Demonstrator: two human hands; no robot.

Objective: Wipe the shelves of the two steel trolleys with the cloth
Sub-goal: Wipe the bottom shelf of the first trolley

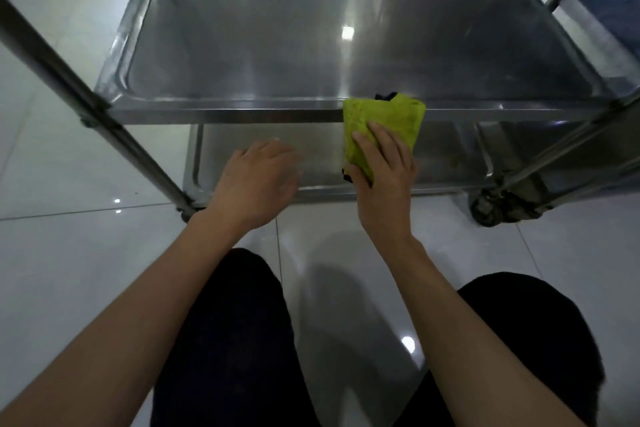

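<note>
A steel trolley fills the upper view; its middle shelf is a shiny tray, and the bottom shelf shows beneath its front rim. My right hand holds a folded lime-green cloth with a dark edge, draped against the front rim of the middle shelf right of centre. My left hand hovers open and blurred in front of the bottom shelf, holding nothing.
A slanted steel post runs down the left. A caster wheel sits at the lower right by another post. Something blue shows at the far right. My dark-clad knees rest over glossy white floor tiles.
</note>
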